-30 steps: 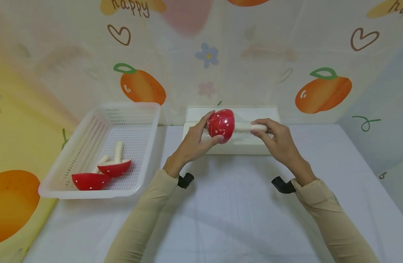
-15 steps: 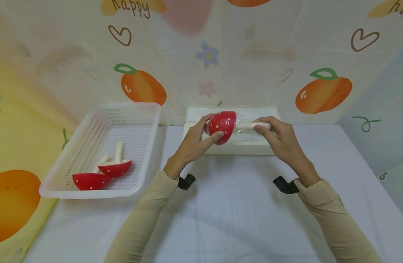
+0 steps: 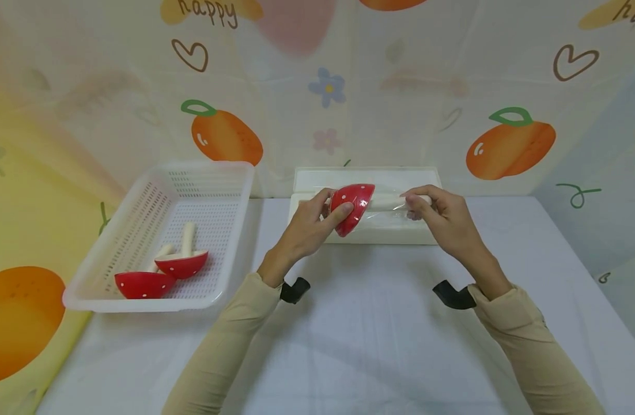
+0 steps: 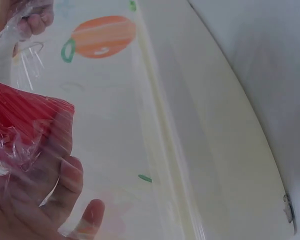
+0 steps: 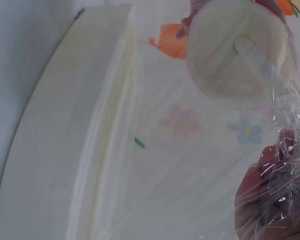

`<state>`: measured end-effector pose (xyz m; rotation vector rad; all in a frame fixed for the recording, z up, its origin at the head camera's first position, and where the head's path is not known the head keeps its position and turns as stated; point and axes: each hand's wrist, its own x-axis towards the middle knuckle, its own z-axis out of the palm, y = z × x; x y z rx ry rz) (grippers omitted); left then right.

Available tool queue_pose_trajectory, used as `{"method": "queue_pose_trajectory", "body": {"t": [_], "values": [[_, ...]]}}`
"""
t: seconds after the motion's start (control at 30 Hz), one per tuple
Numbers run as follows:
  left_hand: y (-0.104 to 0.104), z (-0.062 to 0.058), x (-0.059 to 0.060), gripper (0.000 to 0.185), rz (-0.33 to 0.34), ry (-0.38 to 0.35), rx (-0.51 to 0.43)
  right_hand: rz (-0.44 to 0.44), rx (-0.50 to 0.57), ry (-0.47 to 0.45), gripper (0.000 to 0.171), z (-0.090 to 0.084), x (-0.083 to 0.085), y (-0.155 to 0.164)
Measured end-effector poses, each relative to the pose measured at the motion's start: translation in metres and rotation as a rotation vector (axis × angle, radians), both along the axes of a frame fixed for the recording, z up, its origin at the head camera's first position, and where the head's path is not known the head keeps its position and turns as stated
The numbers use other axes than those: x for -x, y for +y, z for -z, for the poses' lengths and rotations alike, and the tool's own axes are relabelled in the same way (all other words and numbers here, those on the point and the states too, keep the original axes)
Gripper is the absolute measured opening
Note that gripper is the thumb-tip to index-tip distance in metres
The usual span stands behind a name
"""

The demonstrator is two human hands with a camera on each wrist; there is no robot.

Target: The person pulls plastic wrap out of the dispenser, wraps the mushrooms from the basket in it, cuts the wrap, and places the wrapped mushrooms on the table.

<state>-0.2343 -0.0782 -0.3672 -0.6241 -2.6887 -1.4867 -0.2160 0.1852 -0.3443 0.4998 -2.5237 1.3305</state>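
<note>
While clear plastic wrap [image 3: 387,208] clung round it, a toy mushroom [image 3: 351,207] hung above the white wrap dispenser [image 3: 380,233], its red cap gripped by the left hand [image 3: 309,226], its stem pinched by the right hand [image 3: 442,219]; two more mushrooms [image 3: 162,271] lay in a basket [image 3: 141,213].

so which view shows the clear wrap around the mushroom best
The right wrist view: the clear wrap shows crinkled over the mushroom underside and fingers. The left wrist view shows it wrinkled over the red cap. The head view shows only a faint sheen near the stem.
</note>
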Motion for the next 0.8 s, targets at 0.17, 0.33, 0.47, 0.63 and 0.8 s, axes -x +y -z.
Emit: {"method": "queue_pose_trajectory", "body": {"t": [0.17, 0.33, 0.47, 0.63, 0.8], "values": [[-0.001, -0.002, -0.004, 0.045, -0.01, -0.021, 0.02, -0.033, 0.003, -0.091, 0.027, -0.001, -0.004, 0.002], [-0.003, -0.003, -0.01, 0.043, -0.003, -0.087, 0.07, -0.072, -0.008, -0.18, 0.032, 0.003, -0.009, 0.005], [-0.004, 0.001, -0.012, 0.044, 0.031, -0.105, 0.162, -0.098, -0.022, -0.234, 0.033, 0.013, -0.012, 0.007], [-0.004, 0.013, -0.015, 0.047, 0.063, -0.086, 0.272, -0.159, -0.003, -0.29, 0.031, 0.031, -0.016, 0.009], [-0.004, 0.024, -0.019, 0.048, 0.086, -0.098, 0.342, -0.216, 0.03, -0.34, 0.028, 0.051, -0.021, 0.012]]}}
